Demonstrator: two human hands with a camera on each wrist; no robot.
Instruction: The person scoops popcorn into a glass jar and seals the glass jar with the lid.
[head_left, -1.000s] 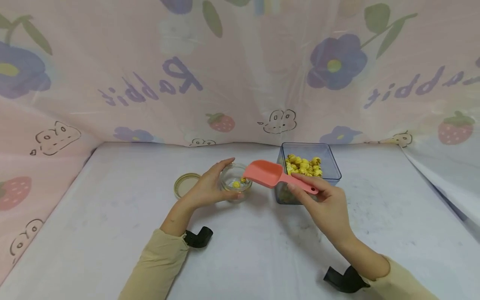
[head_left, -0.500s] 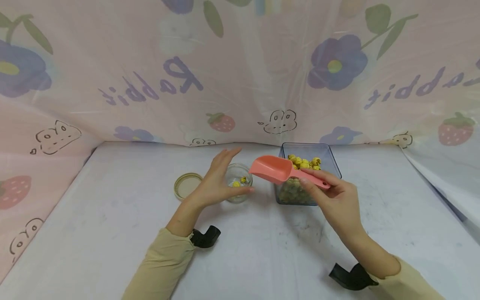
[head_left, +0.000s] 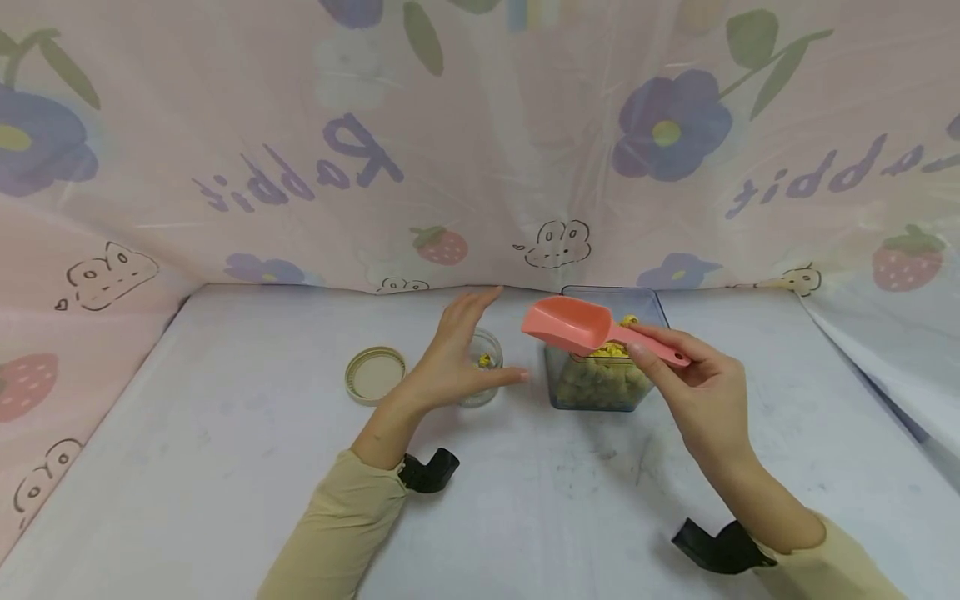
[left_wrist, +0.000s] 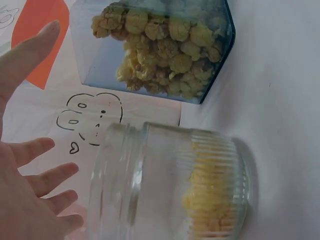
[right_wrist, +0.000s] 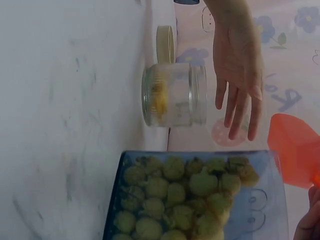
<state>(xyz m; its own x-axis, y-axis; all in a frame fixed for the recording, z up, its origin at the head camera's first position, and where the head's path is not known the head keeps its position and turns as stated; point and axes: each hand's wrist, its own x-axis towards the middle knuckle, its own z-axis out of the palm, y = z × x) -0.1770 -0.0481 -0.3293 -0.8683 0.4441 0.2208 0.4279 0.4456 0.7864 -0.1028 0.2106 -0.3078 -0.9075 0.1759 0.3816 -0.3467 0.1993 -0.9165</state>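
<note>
My right hand [head_left: 712,392] pinches the handle of a pink scoop [head_left: 573,325], held level over the near left part of a clear bluish box [head_left: 600,387]. Popcorn [right_wrist: 175,192] fills much of that box. No popcorn shows in the scoop's bowl. With fingers spread and nothing in them, my left hand [head_left: 453,367] hovers above a glass jar [left_wrist: 165,175], which it partly covers in the head view. Yellow popcorn lies at the jar's bottom. Both wrist views show the left fingers apart from the jar.
A round gold-rimmed lid [head_left: 375,375] lies on the white table [head_left: 225,467], left of the jar. Behind the table hangs a pink printed curtain [head_left: 480,150]. Black curved pieces [head_left: 431,471] are attached at both wrists.
My left hand has let go of the jar and moved right and up over it. The scoop has moved right, from beside the jar's rim to over the popcorn box.
</note>
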